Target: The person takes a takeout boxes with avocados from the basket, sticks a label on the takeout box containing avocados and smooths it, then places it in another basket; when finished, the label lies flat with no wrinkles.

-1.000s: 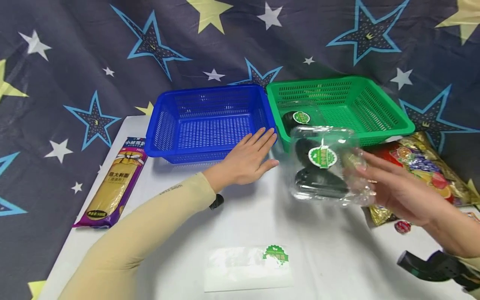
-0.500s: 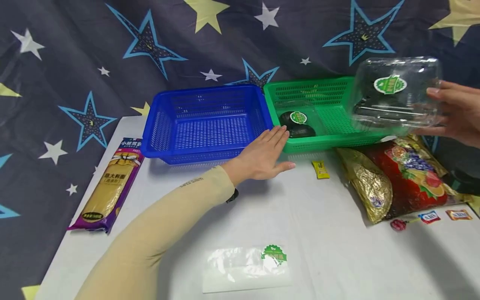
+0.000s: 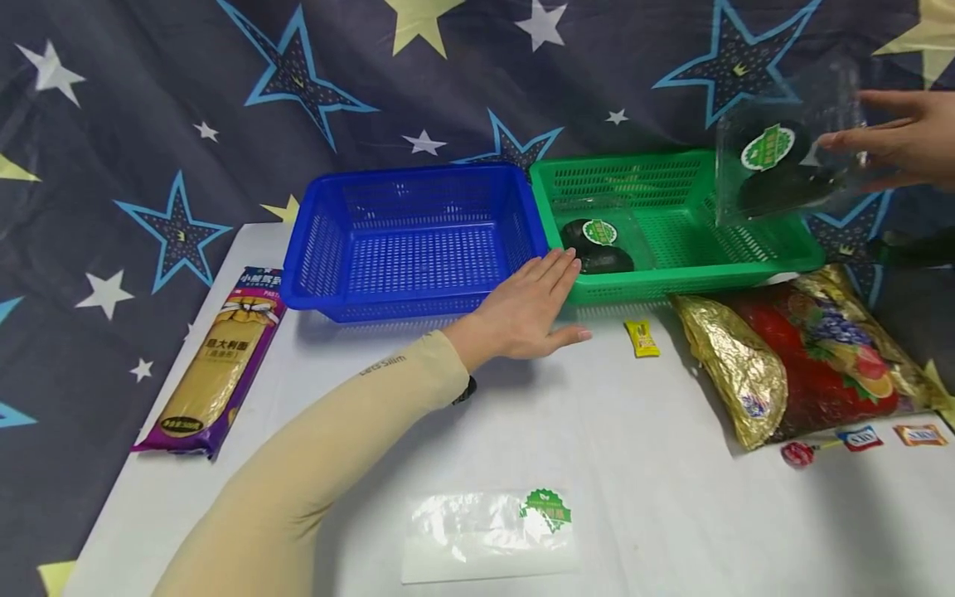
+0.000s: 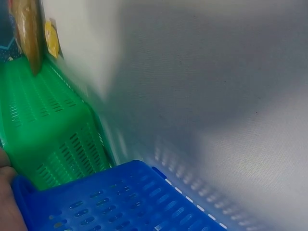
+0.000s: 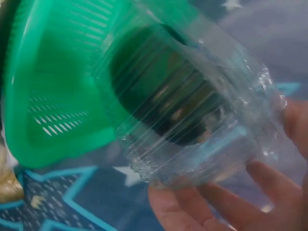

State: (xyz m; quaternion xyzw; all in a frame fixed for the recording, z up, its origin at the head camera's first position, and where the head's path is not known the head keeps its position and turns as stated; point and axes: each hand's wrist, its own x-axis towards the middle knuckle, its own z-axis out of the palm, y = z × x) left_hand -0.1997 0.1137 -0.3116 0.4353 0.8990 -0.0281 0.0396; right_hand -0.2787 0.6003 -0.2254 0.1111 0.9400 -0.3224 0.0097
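My right hand (image 3: 906, 141) grips the side of a clear plastic box (image 3: 791, 162) that holds dark rounded fruit and bears a green and white label. Tilted, the box is held up at the right end of the green basket (image 3: 809, 257). In the right wrist view, fingers and thumb clasp the end of the box (image 5: 168, 96), with the green basket (image 5: 67, 91) behind it. My left hand (image 3: 518, 311) rests at the corner where the blue basket (image 3: 410, 311) meets the green one, its fingers straight. A similar box (image 3: 597, 236) of dark fruit lies inside the green basket.
A red and gold candy bag (image 3: 813, 365) lies at the right, near a lollipop (image 3: 797, 453) and small wrapped candies (image 3: 860, 438). A yellow candy (image 3: 642, 338) sits before the green basket. Spaghetti (image 3: 216, 365) lies at left, a labelled clear packet (image 3: 485, 539) in front.
My right hand has carried the box right and up from in front of the green basket, then tilted it more steeply. My left hand has shifted slightly right to the baskets' meeting corner.
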